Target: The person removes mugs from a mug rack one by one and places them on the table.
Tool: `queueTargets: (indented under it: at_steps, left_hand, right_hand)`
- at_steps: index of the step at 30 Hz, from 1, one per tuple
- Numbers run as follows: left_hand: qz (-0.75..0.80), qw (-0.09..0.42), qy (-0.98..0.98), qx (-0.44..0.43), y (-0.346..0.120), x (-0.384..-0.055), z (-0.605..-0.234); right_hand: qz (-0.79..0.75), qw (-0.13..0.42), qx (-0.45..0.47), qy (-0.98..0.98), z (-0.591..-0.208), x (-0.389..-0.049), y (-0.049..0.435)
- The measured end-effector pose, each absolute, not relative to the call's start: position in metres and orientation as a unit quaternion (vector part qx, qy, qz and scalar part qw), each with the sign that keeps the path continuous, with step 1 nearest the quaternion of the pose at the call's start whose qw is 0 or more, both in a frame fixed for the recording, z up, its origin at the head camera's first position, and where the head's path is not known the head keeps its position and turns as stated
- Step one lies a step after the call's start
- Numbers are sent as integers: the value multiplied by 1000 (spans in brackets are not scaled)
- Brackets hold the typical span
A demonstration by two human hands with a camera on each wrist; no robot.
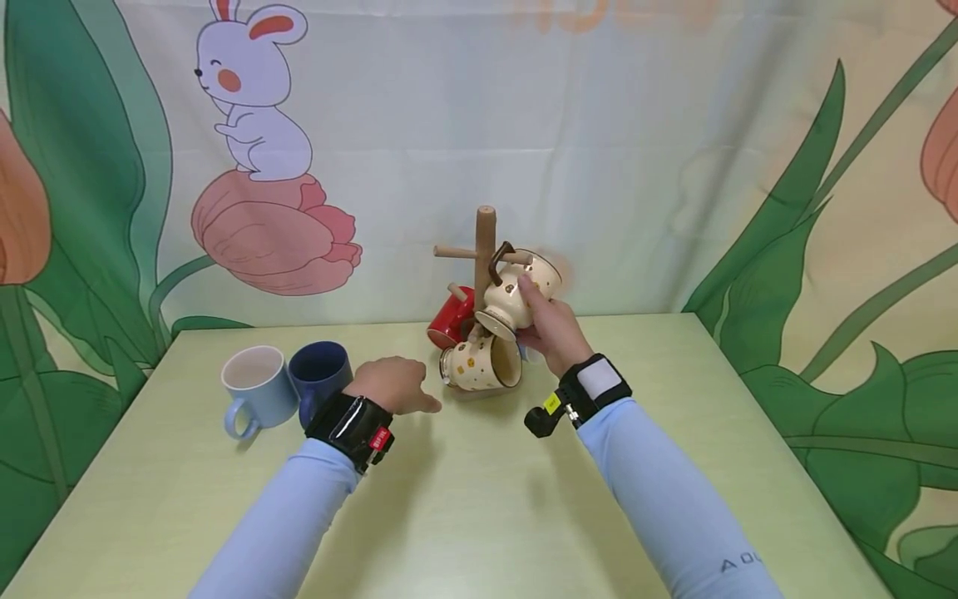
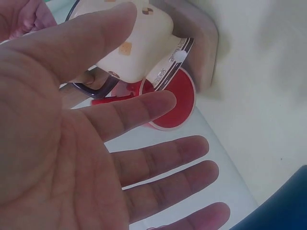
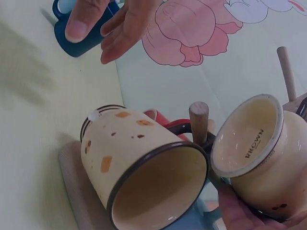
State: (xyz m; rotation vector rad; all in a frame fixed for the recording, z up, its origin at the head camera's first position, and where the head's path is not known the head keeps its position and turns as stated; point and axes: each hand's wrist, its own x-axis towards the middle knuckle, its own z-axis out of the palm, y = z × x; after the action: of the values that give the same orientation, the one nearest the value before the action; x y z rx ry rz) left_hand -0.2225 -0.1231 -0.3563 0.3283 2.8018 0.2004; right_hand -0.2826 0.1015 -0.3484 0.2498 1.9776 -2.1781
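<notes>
My right hand (image 1: 555,333) grips a cream mug (image 1: 516,293) with a brown handle by its body, tilted, its handle right at an upper peg of the wooden mug tree (image 1: 486,229). The mug's base, marked BROWN, faces the right wrist camera. A second cream mug (image 3: 139,158) with orange and brown spots hangs by its handle on a lower peg. Behind it, a red mug (image 1: 451,319) hangs on the tree's left side. My left hand (image 1: 391,384) hovers over the table left of the tree, fingers (image 2: 163,153) spread and holding nothing.
A light blue mug (image 1: 258,387) and a navy mug (image 1: 320,372) stand at the table's left, the navy one close behind my left wrist. Another blue mug (image 3: 196,213) shows partly behind the spotted mug. A printed curtain (image 1: 621,166) hangs along the table's back edge.
</notes>
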Motion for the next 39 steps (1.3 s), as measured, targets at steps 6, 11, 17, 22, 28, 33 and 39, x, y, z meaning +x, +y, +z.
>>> queueTargets:
  at_steps: [6,11,17,22,28,33,39]
  left_hand:
    - [82,155,977,123,-122,-220,-361]
    - [87,158,976,121,-122,-219,-365]
    - [86,165,976,116,-120,-218,-368]
    - [81,168,976,113,-118,-217,-371]
    - [91,163,976,113,-119,-214,-377]
    - [103,154,976,116,-121,-211,-382]
    - [127,152,974,112,-121,-205,-383]
  right_hand:
    - [-750,70,93,651,-349,-281,103]
    - [-752,56,89,651,-347,-278,108]
    - [-750,49,89,653,-343,-276,113]
    - [-757,38,82,647,-341,-274,116]
    - [-762,21,70,643,-338,-265,120]
    - [-761,11,63,645,-343,-255,127]
    - [-751,-2,64,657,-356,-239,137]
